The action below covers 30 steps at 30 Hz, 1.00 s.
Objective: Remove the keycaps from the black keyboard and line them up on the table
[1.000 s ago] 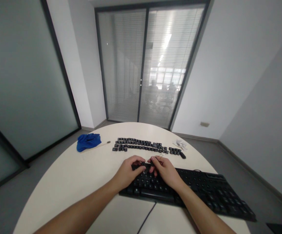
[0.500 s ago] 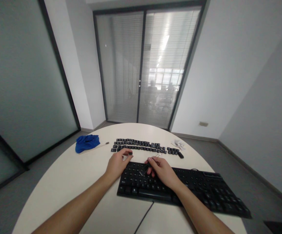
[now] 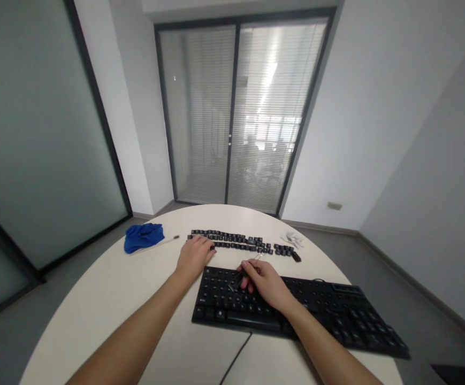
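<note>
My left hand (image 3: pixel 194 256) is beyond the keyboard's left end, at the left part of the loose black keycaps (image 3: pixel 232 245) laid out in rows. Its fingers are bent down, with a small black keycap (image 3: pixel 212 247) between fingertip and thumb. Part of the rows is hidden under this hand. Over the left half of the black keyboard (image 3: pixel 252 321), my right hand (image 3: pixel 262 279) is closed around a thin wire keycap puller (image 3: pixel 232 285). The puller's wire ends stick out on both sides of the fingers. Much of the keyboard's upper left has bare key stems.
A blue cloth (image 3: pixel 144 237) and a thin-handled brush (image 3: pixel 155 245) lie at the table's left. Crumpled white material (image 3: pixel 294 238) sits at the far right. A cable (image 3: pixel 236 357) runs from the keyboard's front edge over the round table (image 3: pixel 107 299).
My left hand has moved forward and slightly left, from the near side of the keycap rows to over them, carrying a keycap. My right hand stays nearly still with the puller.
</note>
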Available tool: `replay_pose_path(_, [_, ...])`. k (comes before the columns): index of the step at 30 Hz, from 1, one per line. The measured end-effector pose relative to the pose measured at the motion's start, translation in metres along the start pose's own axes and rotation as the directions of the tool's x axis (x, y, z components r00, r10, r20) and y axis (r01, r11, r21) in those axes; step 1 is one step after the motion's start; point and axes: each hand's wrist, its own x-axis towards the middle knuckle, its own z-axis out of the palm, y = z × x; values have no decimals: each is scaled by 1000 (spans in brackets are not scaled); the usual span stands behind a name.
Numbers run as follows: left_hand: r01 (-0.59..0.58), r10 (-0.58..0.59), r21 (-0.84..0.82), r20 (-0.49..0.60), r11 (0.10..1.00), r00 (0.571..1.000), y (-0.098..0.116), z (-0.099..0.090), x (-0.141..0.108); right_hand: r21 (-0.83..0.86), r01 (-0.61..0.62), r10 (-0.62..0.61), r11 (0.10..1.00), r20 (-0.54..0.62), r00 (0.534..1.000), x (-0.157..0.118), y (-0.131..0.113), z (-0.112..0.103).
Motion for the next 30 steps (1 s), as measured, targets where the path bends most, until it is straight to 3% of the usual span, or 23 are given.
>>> replay_pose_path(10, [19, -23, -104, -41, 994, 999, -13, 13, -2, -18, 1, -1, 1000, 8, 1000, -3, -2, 0])
replay_pose_path(18, [-25, 23, -66, -35, 998, 999, -13, 14, 0, -20, 6, -6, 1000, 8, 1000, -3, -2, 0])
replay_pose_path(30, [18, -20, -63, -18, 998, 1000, -17, 16, -1, -23, 9, -9, 1000, 23, 1000, -4, -5, 0])
